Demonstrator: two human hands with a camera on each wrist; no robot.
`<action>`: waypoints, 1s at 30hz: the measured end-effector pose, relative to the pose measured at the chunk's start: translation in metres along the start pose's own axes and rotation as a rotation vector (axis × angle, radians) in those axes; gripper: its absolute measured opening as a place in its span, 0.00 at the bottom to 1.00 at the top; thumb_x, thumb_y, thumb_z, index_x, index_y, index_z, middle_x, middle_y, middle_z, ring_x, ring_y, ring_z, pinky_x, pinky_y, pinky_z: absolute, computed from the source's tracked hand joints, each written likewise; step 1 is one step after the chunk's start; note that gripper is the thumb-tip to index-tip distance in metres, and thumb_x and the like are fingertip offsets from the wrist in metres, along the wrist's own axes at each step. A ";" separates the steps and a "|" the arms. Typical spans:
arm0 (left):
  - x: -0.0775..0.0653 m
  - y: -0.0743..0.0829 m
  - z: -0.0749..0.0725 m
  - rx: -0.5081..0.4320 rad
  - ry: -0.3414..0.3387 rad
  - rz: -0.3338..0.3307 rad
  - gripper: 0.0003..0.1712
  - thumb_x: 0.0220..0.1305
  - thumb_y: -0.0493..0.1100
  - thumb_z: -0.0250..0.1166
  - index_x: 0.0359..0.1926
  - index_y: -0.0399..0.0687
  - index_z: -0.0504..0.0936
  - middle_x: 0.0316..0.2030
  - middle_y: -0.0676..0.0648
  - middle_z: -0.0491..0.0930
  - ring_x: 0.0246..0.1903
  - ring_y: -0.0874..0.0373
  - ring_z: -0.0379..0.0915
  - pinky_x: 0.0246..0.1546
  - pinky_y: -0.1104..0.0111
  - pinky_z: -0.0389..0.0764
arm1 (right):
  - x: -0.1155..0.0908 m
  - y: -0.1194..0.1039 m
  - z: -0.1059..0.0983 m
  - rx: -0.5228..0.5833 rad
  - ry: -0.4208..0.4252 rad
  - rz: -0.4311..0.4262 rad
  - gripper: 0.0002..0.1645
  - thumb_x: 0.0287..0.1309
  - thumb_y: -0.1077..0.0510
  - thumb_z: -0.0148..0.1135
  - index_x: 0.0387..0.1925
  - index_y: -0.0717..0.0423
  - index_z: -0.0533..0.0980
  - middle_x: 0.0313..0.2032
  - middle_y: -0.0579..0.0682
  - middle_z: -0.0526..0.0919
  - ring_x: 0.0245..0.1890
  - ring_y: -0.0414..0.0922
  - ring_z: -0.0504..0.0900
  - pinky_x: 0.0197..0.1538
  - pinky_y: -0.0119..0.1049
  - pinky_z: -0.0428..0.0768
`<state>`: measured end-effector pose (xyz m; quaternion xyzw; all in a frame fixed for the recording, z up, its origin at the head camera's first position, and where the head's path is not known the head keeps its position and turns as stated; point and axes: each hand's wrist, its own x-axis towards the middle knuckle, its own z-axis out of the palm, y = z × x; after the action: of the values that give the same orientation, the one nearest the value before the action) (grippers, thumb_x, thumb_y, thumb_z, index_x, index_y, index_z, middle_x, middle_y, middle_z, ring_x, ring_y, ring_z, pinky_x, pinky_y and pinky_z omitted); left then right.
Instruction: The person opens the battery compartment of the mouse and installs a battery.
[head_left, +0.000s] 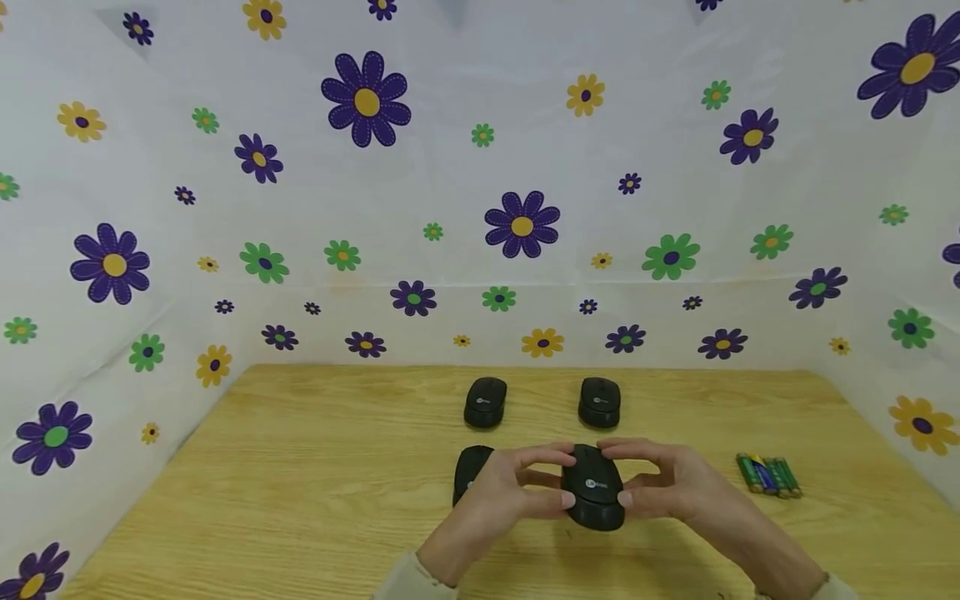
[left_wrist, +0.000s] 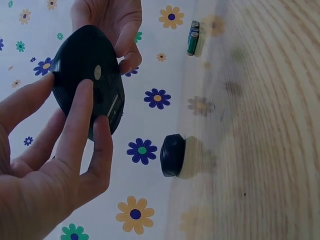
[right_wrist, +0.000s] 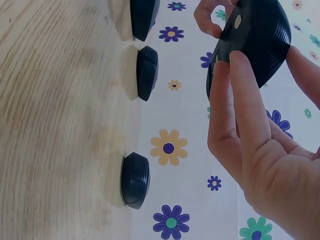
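A black computer mouse (head_left: 592,483) is held up off the table between both hands, its top and pale logo facing the head camera. On its left side my left hand (head_left: 502,492) grips it with thumb and fingers. My right hand (head_left: 671,483) grips the opposite side the same way. Seen from below in the left wrist view, the mouse (left_wrist: 82,65) shows a dark underside with a small oval spot, and fingertips press against it. In the right wrist view, fingers of the right hand (right_wrist: 270,145) also support the underside.
Two more black mice, one back left (head_left: 485,402) and one back right (head_left: 599,402), lie on the wooden table (head_left: 300,467). Another mouse (head_left: 470,471) is partly behind the left hand. Several batteries (head_left: 768,475) lie side by side at right. A flowered sheet (head_left: 450,183) encloses the table.
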<state>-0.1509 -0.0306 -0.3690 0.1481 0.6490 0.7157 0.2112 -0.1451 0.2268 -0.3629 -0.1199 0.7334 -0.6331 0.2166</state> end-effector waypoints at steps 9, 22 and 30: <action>0.000 0.001 -0.004 0.045 -0.022 0.010 0.25 0.58 0.25 0.70 0.57 0.39 0.84 0.64 0.45 0.75 0.51 0.50 0.79 0.48 0.61 0.86 | 0.000 -0.002 -0.002 0.007 -0.039 -0.085 0.27 0.73 0.58 0.58 0.67 0.68 0.70 0.71 0.71 0.60 0.58 0.51 0.79 0.58 0.47 0.83; 0.001 -0.004 0.005 0.166 0.054 0.115 0.23 0.62 0.26 0.69 0.59 0.32 0.80 0.54 0.40 0.81 0.43 0.50 0.83 0.41 0.65 0.88 | -0.001 -0.002 0.001 0.037 -0.086 -0.132 0.26 0.73 0.62 0.57 0.65 0.76 0.67 0.62 0.64 0.74 0.56 0.51 0.82 0.58 0.41 0.83; 0.001 -0.005 0.007 0.302 0.088 0.114 0.16 0.67 0.35 0.69 0.55 0.37 0.83 0.41 0.47 0.83 0.38 0.56 0.81 0.32 0.67 0.88 | 0.000 -0.004 0.008 -0.002 -0.061 -0.128 0.26 0.70 0.63 0.60 0.63 0.76 0.68 0.57 0.63 0.77 0.49 0.53 0.84 0.53 0.42 0.86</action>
<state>-0.1479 -0.0236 -0.3737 0.1831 0.7485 0.6266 0.1168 -0.1414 0.2192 -0.3597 -0.1859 0.7178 -0.6412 0.1977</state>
